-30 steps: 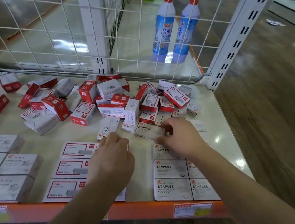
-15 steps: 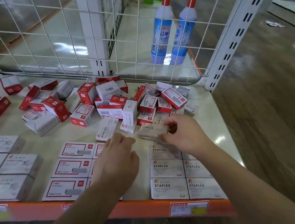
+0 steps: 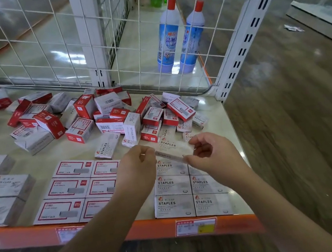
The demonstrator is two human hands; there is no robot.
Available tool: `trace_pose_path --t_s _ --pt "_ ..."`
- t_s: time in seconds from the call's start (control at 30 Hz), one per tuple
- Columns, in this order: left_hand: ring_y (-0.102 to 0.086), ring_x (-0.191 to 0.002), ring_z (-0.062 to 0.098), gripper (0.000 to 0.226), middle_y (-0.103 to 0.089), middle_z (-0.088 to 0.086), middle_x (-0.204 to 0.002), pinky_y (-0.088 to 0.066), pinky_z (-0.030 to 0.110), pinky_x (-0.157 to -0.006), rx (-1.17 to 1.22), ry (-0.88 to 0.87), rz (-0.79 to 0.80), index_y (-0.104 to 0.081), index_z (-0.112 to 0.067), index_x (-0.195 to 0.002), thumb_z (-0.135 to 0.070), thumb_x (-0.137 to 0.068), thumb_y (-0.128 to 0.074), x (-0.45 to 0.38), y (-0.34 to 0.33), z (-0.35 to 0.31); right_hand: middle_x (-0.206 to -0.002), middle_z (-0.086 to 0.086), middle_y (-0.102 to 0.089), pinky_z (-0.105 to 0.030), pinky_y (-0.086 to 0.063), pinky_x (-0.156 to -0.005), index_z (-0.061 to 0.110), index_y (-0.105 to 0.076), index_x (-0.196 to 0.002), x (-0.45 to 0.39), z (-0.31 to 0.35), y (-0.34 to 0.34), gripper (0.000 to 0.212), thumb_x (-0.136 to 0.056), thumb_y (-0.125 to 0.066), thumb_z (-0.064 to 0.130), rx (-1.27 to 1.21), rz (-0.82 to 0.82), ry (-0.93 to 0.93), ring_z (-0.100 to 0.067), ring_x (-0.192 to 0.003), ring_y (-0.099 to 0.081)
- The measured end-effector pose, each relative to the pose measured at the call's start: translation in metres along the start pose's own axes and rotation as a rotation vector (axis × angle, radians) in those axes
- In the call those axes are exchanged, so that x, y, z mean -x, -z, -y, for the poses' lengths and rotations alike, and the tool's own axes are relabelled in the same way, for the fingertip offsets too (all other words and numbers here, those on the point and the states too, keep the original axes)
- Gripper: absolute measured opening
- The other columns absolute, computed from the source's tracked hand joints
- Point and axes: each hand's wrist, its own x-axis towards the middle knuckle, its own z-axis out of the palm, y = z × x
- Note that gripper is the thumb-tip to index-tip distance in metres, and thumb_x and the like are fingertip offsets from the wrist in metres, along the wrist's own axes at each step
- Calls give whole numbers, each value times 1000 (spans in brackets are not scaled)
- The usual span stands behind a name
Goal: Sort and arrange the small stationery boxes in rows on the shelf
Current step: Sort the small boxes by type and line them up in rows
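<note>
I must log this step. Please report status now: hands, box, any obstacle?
Left hand and right hand both pinch one staples box, held above the staples rows. Unsorted pile behind; nothing blocks the way.

Bare shelf surface runs as a band between the loose pile at the back and the rows at the front — a hand could pass there from the left. A narrower bare lane lies between the red-framed rows and the paper-clip boxes. Behind the pile the wire grid closes off the back; the slotted upright blocks the right rear corner. The staple rows fill the front right — with both hands and the box they hold just above them. The front edge is open to reach over.
</note>
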Motion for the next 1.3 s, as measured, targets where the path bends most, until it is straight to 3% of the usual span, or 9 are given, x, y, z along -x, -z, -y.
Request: trace_pose_path --t_s 0.2,0.43,0.6,0.73,0.93,1.0,1.17,1.3 --pt "-63 -82 20 16 -65 0 -84 -52 34 -75 59 13 47 -59 -21 -85 -18 -95 -46 12 -9 -2 -100 14 -53 -4 -43 -76 34 -48 -99 21 -11 4 39 -76 -75 16 102 -19 137 3 -89 -53" --pt "-60 -80 8 7 -63 -3 -95 -45 13 -55 78 -17 97 -52 -24 -98 -18 -95 -49 23 -16 2 -111 9 -49 -6 -44 -78 27 -48 -107 28 -18 10 39 -80 -70 11 130 1 187 -1 -93 -55" --pt "-59 -71 4 8 -58 -13 -81 -45 6 -45 113 -29 123 -51 -23 -97 -16 -94 -52 28 -19 4 -115 12 -49 -2 -41 -83 25 -51 -120 29 -19 13 44 -83 -66 8 160 -13 207 1 -97 -54" --pt "-59 -73 5 9 -59 -11 -82 -44 5 -45 138 -36 96 -51 -22 -97 -14 -94 -50 27 -18 4 -111 17 -49 -2 -40 -85 25 -50 -127 31 -18 12 50 -83 -66 7 156 -29 225 8 -96 -53" --pt "-59 -73 5 9 -60 -9 -84 -45 6 -47 140 -33 84 -53 -22 -98 -14 -95 -49 26 -16 3 -113 17 -48 -6 -41 -89 23 -52 -126 33 -17 11 46 -84 -66 10 198 -26 215 3 -98 -52" --pt "-59 -73 4 9 -59 -11 -83 -47 8 -48 127 -34 87 -53 -22 -98 -14 -95 -49 25 -15 4 -113 15 -49 -4 -40 -87 23 -52 -126 33 -17 11 45 -84 -66 12 216 -20 215 4 -95 -51" --pt "-60 -76 7 10 -61 -10 -86 -52 18 -60 81 -36 85 -55 -22 -97 -15 -95 -48 23 -12 4 -119 11 -53 -14 -44 -93 21 -52 -127 31 -16 11 46 -84 -66 15 233 -2 209 -1 -102 -50" --pt "-58 -75 6 12 -59 -12 -86 -46 8 -47 65 -20 115 -53 -23 -100 -14 -95 -47 20 -12 5 -113 13 -52 -5 -41 -88 21 -54 -126 28 -17 10 44 -84 -66 14 240 1 229 2 -97 -50"
